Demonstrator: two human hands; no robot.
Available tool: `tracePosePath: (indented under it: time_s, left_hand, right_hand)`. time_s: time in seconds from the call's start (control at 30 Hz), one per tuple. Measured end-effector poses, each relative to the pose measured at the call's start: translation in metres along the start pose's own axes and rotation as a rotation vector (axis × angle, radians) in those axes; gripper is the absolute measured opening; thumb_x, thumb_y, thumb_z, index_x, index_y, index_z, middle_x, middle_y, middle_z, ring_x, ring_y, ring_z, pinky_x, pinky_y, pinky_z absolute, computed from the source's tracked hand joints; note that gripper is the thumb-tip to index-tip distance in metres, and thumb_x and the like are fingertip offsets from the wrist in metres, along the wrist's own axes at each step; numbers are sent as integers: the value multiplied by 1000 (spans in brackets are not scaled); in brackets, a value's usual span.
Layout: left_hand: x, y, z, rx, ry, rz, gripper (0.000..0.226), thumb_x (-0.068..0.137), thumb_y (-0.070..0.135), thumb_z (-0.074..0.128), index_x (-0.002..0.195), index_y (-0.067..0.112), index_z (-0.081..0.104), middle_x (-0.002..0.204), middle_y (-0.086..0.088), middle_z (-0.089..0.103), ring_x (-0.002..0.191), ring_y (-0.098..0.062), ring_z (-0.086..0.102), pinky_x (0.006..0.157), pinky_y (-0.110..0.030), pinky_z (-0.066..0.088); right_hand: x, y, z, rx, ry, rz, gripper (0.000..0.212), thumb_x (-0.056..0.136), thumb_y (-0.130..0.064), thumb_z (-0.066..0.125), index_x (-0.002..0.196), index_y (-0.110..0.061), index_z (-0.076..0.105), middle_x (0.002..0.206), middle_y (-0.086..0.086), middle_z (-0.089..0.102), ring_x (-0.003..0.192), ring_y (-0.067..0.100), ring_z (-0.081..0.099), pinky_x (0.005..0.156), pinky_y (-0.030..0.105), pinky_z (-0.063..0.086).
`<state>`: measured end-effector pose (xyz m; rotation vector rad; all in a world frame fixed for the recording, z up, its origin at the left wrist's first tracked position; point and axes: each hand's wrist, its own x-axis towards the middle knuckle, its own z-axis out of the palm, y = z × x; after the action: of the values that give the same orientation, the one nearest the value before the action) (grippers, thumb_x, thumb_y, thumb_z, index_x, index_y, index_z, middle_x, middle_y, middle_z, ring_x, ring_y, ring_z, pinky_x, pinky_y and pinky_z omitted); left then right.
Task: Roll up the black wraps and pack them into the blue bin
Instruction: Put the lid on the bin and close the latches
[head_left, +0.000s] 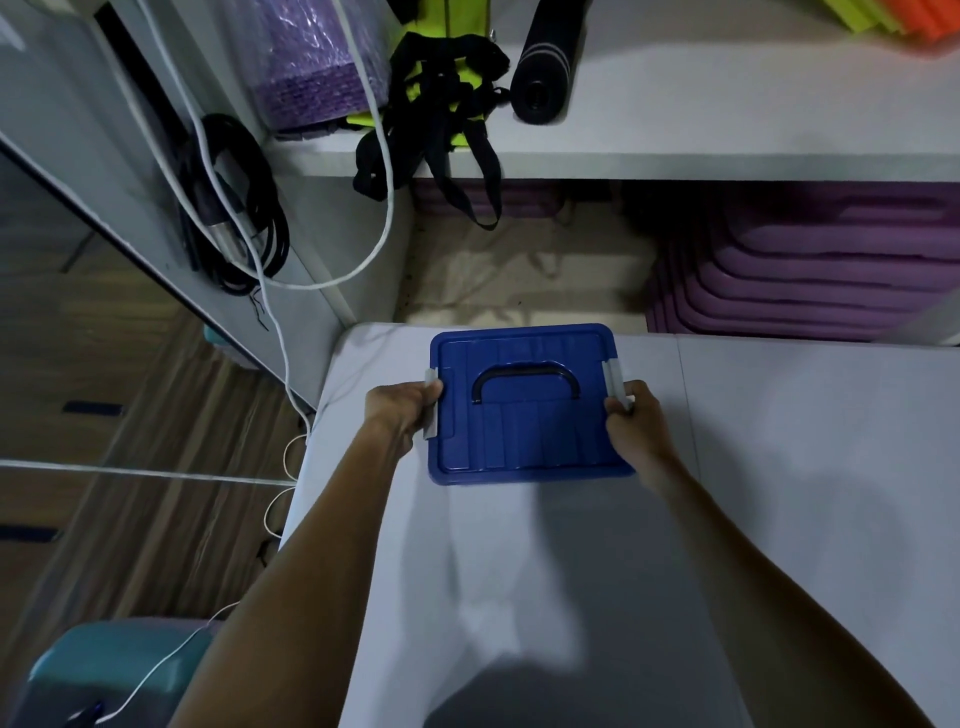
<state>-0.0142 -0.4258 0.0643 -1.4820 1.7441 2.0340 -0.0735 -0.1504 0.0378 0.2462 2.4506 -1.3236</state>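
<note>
Both hands, left hand (402, 410) and right hand (631, 421), grip the grey side latches of the lidded blue bin (524, 410) on the bench (779, 467); black wraps (441, 109) lie tangled on the shelf beyond, so rolling and packing remain undone.

Grey worktop (779, 493) taken as landmark. White shelf (727, 150) seen beyond its far edge. Purple rolled mat (311, 67) and black rolled mat (545, 67) laid on that shelf. Purple foam mats (810, 270) stacked under shelf, beyond worktop's far right. Black cable coil (234, 202) and white cord (280, 332) hung left of worktop. Teal stool (104, 670) seen at worktop's near left.
</note>
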Motion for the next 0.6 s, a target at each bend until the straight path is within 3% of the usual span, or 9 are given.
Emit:
tracePosePath:
  time_s: [0.13, 0.23, 0.33, 0.47, 0.6]
  left_hand:
    - [2, -2, 12, 224, 97, 83, 21, 79, 18, 84, 83, 6, 67, 80, -3, 68, 76, -21, 65, 75, -32, 53]
    - [1, -6, 12, 241, 113, 104, 28, 80, 27, 83, 78, 8, 63, 74, 0, 65, 70, -17, 60, 67, -29, 51]
    - [-1, -15, 5, 265, 75, 119, 33, 85, 34, 77, 76, 9, 59, 78, -6, 66, 73, -23, 62, 78, -39, 58]
    - [-11, -27, 5, 316, 67, 200, 19, 88, 21, 61, 74, 8, 59, 76, -9, 62, 73, -25, 57, 73, -42, 58]
    - [-24, -25, 23, 348, 11, 258, 22, 91, 17, 62, 76, 1, 66, 75, -7, 66, 70, -23, 59, 74, -40, 59]
  right_hand:
    - [1, -2, 0, -35, -11, -6, 10, 97, -9, 43, 106, -10, 45, 83, 9, 53, 62, 17, 46, 49, 29, 35]
    - [-2, -3, 1, -49, 6, -14, 12, 97, -9, 43, 109, -8, 45, 85, 9, 53, 63, 18, 48, 49, 28, 35]
    - [-7, -2, 0, -73, 38, -3, 17, 99, -18, 47, 111, -6, 47, 89, 11, 56, 68, 19, 50, 50, 28, 36]
    - [-12, -1, -10, -16, 103, 47, 22, 97, -26, 55, 105, -5, 51, 91, 10, 56, 71, 19, 49, 54, 28, 39]
    - [-21, 7, -35, -3, 162, 53, 14, 96, -21, 55, 100, -8, 51, 90, 8, 56, 71, 18, 50, 53, 26, 35]
